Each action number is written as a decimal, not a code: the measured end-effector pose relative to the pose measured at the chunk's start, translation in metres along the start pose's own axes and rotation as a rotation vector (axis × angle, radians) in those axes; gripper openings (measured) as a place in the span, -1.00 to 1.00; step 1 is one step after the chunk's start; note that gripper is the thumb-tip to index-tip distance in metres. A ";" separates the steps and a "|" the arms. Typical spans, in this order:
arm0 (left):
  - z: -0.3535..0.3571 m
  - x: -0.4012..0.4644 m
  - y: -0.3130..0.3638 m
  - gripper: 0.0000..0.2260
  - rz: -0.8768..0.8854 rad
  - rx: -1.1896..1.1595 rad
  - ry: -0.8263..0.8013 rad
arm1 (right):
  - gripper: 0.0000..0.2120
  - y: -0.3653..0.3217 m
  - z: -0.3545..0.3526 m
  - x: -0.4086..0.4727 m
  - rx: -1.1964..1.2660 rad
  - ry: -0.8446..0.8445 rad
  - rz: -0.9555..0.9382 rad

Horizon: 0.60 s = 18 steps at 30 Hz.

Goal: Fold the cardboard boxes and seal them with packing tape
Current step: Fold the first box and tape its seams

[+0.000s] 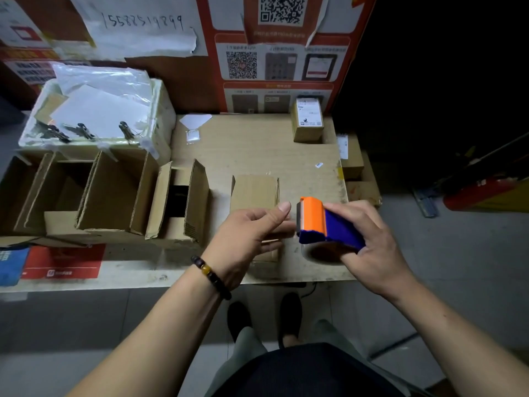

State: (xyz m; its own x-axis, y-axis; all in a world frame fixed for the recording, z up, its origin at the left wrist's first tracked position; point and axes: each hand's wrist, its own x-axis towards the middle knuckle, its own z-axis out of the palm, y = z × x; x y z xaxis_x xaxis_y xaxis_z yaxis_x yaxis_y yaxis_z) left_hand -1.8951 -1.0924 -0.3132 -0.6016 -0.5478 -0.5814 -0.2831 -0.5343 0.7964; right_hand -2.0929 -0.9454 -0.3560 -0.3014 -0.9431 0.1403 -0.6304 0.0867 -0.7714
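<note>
Grey floor tiles are showing below the near edge of the wooden table, where the person's two shoes are standing. Just above that near edge, toward the right corner, the right hand is gripping the tape dispenser, fingers curled round its blue body, with the clear tape roll hanging under the palm. The dispenser's orange head is pointing left, toward the left hand. That hand, with a beaded bracelet on its wrist, is reaching to the dispenser's mouth with thumb and forefinger drawn close together; whether tape is being pinched between them cannot be told. Directly beneath and behind both hands, a small folded cardboard box is lying on the table, partly covered by the left hand. Farther left, several open cardboard boxes are standing in a row with flaps raised. Beyond them, at the far left corner, a white foam box is holding papers and keys. At the far right corner a small labelled parcel is sitting against the red poster board.
</note>
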 end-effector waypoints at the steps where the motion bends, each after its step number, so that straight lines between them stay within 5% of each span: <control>1: 0.000 0.002 -0.003 -0.58 -0.029 -0.048 -0.010 | -0.09 0.001 0.000 0.000 -0.034 0.002 -0.038; 8: 0.005 0.009 -0.015 -0.89 -0.086 -0.312 0.066 | -0.16 0.009 0.006 0.007 -0.297 0.024 -0.238; 14: 0.007 0.018 -0.029 -0.87 0.173 0.139 0.350 | -0.19 0.013 0.008 0.016 -0.439 -0.020 -0.345; 18: -0.007 0.023 -0.029 -0.85 0.193 0.112 0.426 | -0.17 0.027 -0.006 0.018 -0.525 -0.022 -0.351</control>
State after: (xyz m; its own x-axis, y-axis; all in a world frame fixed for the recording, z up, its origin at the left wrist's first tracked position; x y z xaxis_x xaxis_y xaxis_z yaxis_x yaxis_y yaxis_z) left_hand -1.8954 -1.0946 -0.3510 -0.2977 -0.8578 -0.4190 -0.2890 -0.3373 0.8959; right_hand -2.1198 -0.9578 -0.3709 -0.0019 -0.9498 0.3128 -0.9577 -0.0883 -0.2739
